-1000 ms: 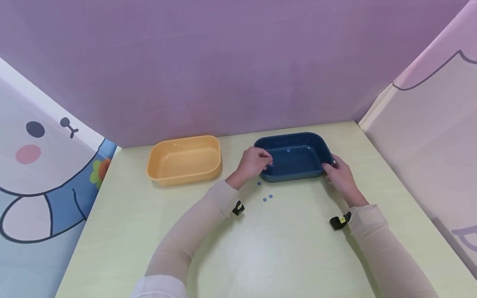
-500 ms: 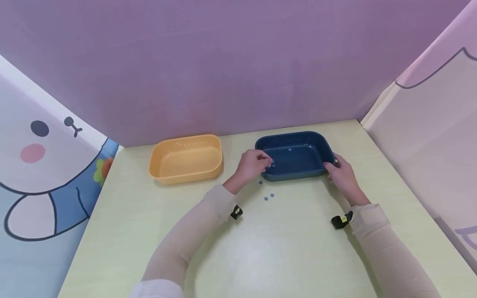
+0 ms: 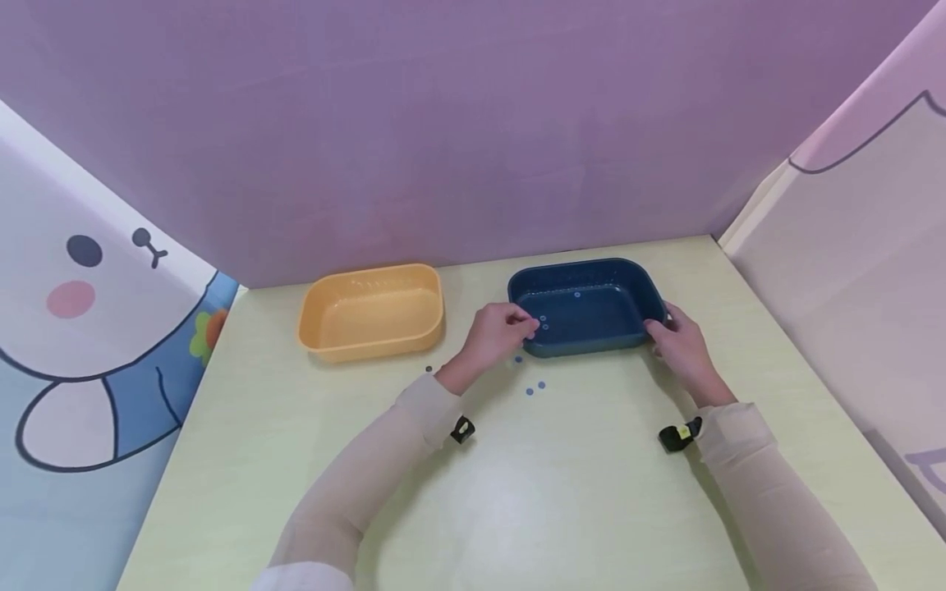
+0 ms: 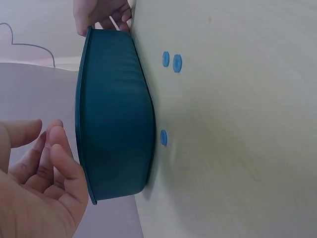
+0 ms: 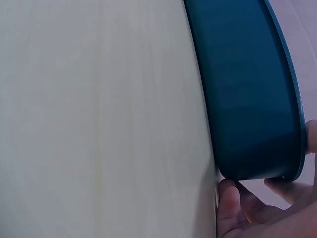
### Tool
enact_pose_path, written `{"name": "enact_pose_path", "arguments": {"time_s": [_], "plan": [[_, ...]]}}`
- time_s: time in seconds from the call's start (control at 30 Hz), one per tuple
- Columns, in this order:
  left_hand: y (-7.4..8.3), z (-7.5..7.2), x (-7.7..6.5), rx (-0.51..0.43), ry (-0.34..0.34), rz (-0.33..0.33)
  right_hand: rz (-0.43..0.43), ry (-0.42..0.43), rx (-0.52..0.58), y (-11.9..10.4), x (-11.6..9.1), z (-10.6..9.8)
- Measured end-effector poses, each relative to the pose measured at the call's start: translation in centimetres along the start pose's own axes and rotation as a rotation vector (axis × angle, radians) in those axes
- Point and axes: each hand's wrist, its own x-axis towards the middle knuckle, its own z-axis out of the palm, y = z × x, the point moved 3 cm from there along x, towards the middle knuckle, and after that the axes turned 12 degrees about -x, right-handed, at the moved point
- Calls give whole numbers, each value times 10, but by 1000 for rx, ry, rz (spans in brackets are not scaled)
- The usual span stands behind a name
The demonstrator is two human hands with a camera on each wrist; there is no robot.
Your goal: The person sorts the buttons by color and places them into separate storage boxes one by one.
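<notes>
My left hand [image 3: 493, 338] hovers over the left end of the dark blue basin [image 3: 591, 310]. Its fingers curl loosely, and in the left wrist view the thumb [image 4: 27, 132] stands apart from them with nothing between. Small blue discs [image 3: 546, 327] lie inside the basin near those fingertips, and another blue disc [image 3: 577, 295] is farther back in it. At the basin's right end, my right hand [image 3: 681, 349] grips the wall, thumb over the rim and fingers outside, partly hidden. On the table just in front are more blue discs [image 4: 177, 63].
A yellow basin [image 3: 369, 316] stands to the left on the pale table [image 3: 562, 492]. One small dark disc [image 3: 429, 369] lies beside my left forearm. A purple backdrop [image 3: 473, 131] rises behind the table, and printed panels flank both sides.
My left hand has drawn slightly left, away from the basin's inside. One more blue disc shows in the basin, and the dark disc by my forearm has come into sight. The right hand keeps its grip.
</notes>
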Motion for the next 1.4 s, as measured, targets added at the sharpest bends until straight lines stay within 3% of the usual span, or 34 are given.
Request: {"name": "enact_pose_path", "arguments": {"time_s": [0.5, 0.83, 0.93, 1.1, 1.4], "plan": [[-21, -6, -20, 75, -43, -4, -9, 1, -11, -2, 2, -3], [-30, 6, -26, 277, -277, -88, 5, -3, -10, 1, 1, -2], [-31, 9, -29, 302, -312, -102, 7, -7, -8, 2, 1, -1], [-32, 12, -32, 335, -315, -120, 9, -9, 10, 3, 2, 0], [-32, 19, -35, 507, -321, -115, 11, -16, -4, 2, 1, 0]]}}
